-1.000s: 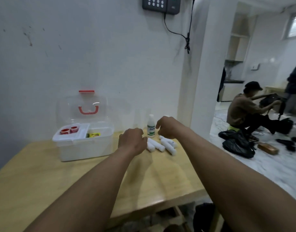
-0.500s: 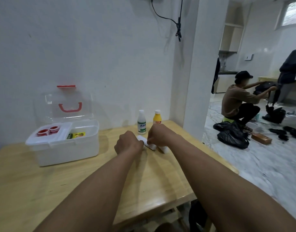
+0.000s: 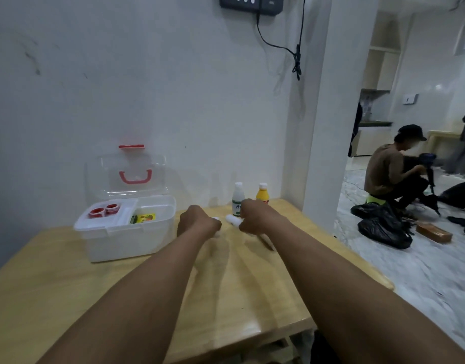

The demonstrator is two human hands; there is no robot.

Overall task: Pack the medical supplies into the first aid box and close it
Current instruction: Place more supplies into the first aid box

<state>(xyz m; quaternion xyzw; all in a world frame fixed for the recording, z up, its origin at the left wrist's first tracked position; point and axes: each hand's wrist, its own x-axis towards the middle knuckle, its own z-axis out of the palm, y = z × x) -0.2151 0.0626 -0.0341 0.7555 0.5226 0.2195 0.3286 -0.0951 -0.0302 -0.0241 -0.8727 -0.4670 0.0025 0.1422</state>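
A white first aid box (image 3: 126,237) stands open at the left of the wooden table (image 3: 68,285), its clear lid with a red handle (image 3: 135,177) leaning upright against the wall. Two red tape rolls (image 3: 104,210) sit on its inner tray and a yellow-green packet (image 3: 143,218) lies in the open half. My left hand (image 3: 198,223) and my right hand (image 3: 255,216) are both closed over white bandage rolls (image 3: 232,219) lying on the table right of the box. Most of the rolls are hidden under my fists.
A white bottle with a green label (image 3: 237,198) and a yellow bottle (image 3: 263,194) stand by the wall just behind my right hand. The table's right edge drops off to a tiled floor, where a person (image 3: 391,172) crouches among black bags (image 3: 381,227).
Both hands stayed closed on the bandage rolls and rose slightly. The camera tilted up and shifted left, bringing the box nearer the centre of view.
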